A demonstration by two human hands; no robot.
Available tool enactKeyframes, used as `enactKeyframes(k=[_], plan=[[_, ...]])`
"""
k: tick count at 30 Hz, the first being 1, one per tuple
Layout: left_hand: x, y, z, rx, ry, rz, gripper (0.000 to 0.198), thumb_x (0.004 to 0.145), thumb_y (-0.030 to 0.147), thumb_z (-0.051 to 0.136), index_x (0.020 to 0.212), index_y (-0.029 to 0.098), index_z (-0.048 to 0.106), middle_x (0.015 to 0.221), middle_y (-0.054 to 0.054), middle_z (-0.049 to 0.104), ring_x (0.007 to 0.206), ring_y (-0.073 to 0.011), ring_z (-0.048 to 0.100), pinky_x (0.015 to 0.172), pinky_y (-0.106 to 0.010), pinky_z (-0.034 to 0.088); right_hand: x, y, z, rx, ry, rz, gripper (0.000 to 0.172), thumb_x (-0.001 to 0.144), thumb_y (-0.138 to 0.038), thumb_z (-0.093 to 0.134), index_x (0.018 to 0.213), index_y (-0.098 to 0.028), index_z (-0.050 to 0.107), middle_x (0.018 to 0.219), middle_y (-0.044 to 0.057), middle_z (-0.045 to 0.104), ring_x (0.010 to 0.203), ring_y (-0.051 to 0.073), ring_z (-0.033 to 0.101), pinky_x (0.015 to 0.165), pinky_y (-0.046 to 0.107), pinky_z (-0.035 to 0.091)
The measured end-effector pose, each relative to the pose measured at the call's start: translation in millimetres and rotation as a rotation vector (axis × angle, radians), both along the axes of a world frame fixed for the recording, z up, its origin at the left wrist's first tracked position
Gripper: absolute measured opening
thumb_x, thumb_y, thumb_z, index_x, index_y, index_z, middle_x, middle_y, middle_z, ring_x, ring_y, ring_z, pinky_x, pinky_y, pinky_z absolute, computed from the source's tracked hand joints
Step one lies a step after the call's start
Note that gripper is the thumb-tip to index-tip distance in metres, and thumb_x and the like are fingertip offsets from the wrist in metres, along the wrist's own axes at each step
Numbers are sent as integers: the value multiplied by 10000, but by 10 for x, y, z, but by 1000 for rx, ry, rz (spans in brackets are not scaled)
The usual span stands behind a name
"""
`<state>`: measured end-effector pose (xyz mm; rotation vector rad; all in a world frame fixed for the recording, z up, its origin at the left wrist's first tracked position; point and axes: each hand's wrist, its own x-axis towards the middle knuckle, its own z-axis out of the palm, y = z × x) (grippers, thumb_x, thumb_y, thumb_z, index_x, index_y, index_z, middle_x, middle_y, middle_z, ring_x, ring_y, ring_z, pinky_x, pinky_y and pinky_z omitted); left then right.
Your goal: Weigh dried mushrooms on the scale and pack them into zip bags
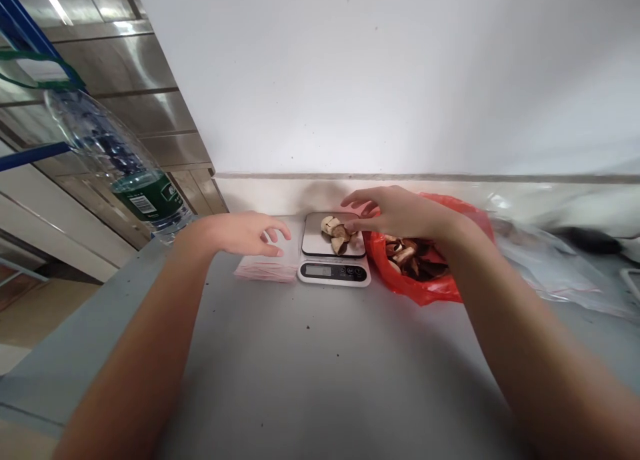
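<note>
Kept left hand [250, 233] open, fingers spread, resting on flat stack of clear zip bags [265, 268] just beside scale [334, 271]. Held right hand [400, 213] half-curled over scale's plate, thumb tip touching dried mushroom pieces [336, 232] piled there; could not tell whether any piece was pinched. Left red bag [425, 283], holding more pieces, gaping right against scale. Judged risks thus: could press plate with wrist or fingers and spoil reading; could knock loose pieces off small plate onto worktop [320, 353]; could drag bag's rim onto plate. Saw water bottle [125, 167] well apart, at worktop's far left edge.
</note>
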<state>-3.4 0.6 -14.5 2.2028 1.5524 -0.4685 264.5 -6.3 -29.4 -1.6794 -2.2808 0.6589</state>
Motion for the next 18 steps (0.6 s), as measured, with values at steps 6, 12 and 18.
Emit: enactKeyframes(k=[6,12,18], plan=[[27,-9,3,-60,15,18,674,736,427,639,1392,270,620,1368,-128,733,1179,-315,717,828,-325,591,56,-13,26,66,7,-29,446,967,-401,658,1358,-192,715,1279,136,769,1165,301,721,1002,431,576],[46,34,-14,-128,60,41,669,668,390,656,1327,271,641,1370,-108,722,1123,-323,724,822,-354,593,79,1,15,65,-12,-30,427,971,-418,672,1330,-192,726,1232,124,783,1132,280,734,963,390,582],[-22,75,-72,-69,26,-14,488,724,325,597,1191,271,726,1230,-69,796,1058,-301,751,812,-339,587,95,6,7,23,-50,-66,456,931,-323,701,1369,-198,706,1235,108,783,1114,268,737,938,371,584]])
